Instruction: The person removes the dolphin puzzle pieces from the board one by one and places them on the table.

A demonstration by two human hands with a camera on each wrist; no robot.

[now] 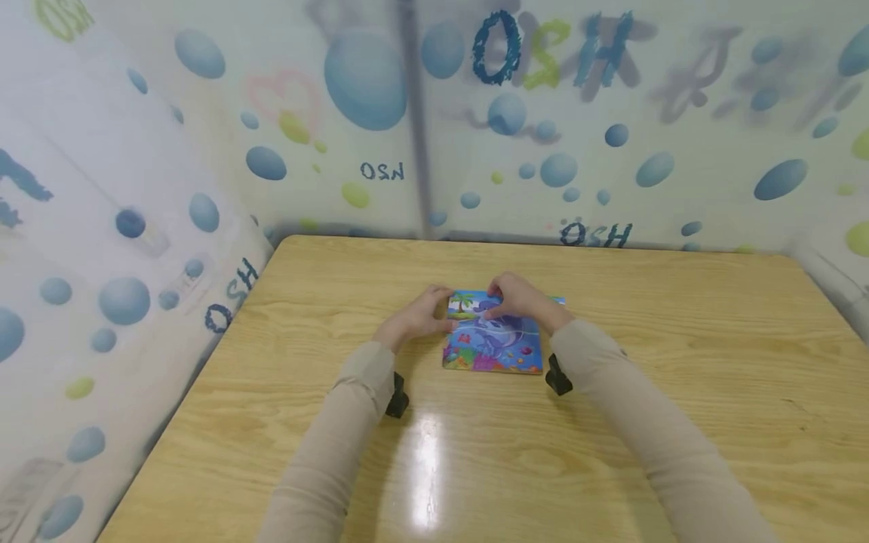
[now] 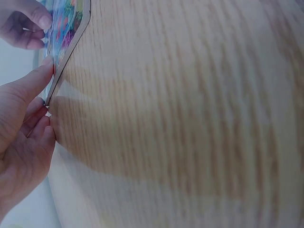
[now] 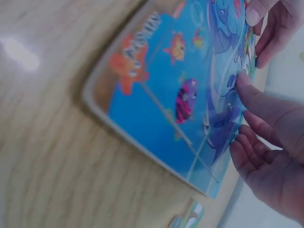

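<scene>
A jigsaw puzzle (image 1: 495, 351) with a sea picture of a purple dolphin, a palm tree and coral lies flat on the wooden table. My left hand (image 1: 424, 313) grips its left edge, thumb on the top face and fingers at the side, as the left wrist view (image 2: 28, 109) shows. Over the puzzle's upper part, my right hand (image 1: 523, 298) pinches a purple-and-blue puzzle piece (image 3: 221, 135) between thumb and fingers. The hand hides part of the picture there. Pale lettering and an orange starfish (image 3: 128, 64) mark the near right corner.
A loose puzzle piece (image 3: 190, 213) lies just beyond the puzzle's right edge. The wooden table (image 1: 679, 362) meets walls (image 1: 305, 113) with blue and green dots at the back and left. Each wrist carries a black camera mount (image 1: 397, 396).
</scene>
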